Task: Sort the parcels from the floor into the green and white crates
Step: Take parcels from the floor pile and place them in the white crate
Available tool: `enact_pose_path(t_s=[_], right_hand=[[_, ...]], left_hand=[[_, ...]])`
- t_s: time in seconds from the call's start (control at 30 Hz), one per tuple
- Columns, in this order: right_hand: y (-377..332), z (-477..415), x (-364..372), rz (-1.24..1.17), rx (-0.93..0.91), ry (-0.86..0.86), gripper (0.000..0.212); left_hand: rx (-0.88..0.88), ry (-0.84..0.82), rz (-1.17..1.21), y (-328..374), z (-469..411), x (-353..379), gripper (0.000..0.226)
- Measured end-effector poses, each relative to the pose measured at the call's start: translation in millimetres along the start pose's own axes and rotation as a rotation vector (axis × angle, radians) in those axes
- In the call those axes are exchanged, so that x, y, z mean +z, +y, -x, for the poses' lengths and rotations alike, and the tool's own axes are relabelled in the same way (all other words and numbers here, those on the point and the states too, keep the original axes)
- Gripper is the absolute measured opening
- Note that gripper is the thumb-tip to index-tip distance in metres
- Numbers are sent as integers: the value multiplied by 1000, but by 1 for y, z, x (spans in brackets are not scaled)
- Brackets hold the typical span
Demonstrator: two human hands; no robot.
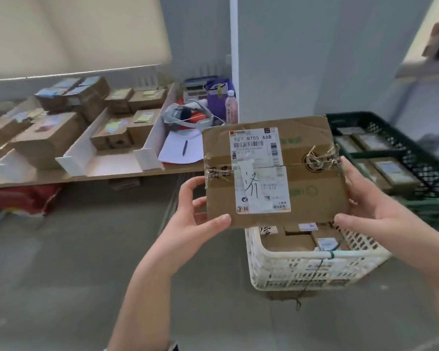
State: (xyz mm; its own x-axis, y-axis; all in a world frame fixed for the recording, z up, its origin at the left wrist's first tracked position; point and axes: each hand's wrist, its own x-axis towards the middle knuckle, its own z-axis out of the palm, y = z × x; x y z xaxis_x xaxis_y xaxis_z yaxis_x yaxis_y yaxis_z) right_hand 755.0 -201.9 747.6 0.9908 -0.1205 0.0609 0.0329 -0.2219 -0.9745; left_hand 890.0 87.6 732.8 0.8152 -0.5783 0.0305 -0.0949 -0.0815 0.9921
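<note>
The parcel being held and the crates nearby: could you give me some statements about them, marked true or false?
1. Both the left hand and the right hand hold the cardboard parcel by its sides. True.
2. The white crate is empty. False: it holds several parcels.
3. The green crate stands beyond the white crate, to the right. True.
4. The pen lies on the floor. False: it lies on papers on the table.

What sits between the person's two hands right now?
Head view: a taped brown cardboard parcel with a white label, gripped at its sides by the left hand and right hand.
</note>
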Motion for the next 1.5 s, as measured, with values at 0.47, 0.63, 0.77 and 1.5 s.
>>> enact_pose_path(t_s=[0.47,0.63,0.77,1.5], right_hand=[[40,-164,-118,60,6,-73,83],[71,-242,-183,-10,47,-208,84],[106,-294,-224,-1,60,-311,81],[295,-317,-236,15,1131,-120,41]], left_hand=[[-87,260,133,-24,-170,57,62],[-170,420,205,-42,-232,105,62],[-241,489,257,-65,-275,136,64],[-798,262,129,-216,-341,198,16]])
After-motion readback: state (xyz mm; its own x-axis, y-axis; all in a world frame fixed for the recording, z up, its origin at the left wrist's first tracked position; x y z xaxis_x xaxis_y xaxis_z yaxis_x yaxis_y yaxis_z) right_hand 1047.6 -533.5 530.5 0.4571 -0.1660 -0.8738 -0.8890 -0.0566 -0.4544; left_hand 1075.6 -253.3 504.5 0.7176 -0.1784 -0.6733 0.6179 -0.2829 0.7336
